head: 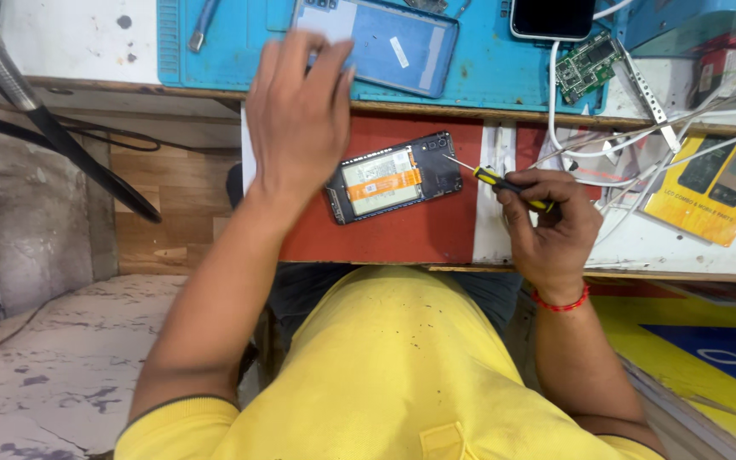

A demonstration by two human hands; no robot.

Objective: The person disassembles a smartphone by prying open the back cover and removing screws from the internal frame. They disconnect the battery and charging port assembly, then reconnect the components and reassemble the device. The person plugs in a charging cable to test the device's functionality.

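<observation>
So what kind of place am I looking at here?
Probably a phone repair bench: an opened phone lies on the red shelf, the right hand holds a small screwdriver, and a loose circuit board sits on the blue mat.

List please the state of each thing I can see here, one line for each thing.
Opened phone: back cover off, insides exposed, lying flat on the red surface.
Screwdriver: held in the right hand, tip at the phone's corner.
Left hand: open, raised over the bench edge, holding nothing.
Phone panel: lying flat on the blue mat.
Circuit board: loose, bare.
</observation>
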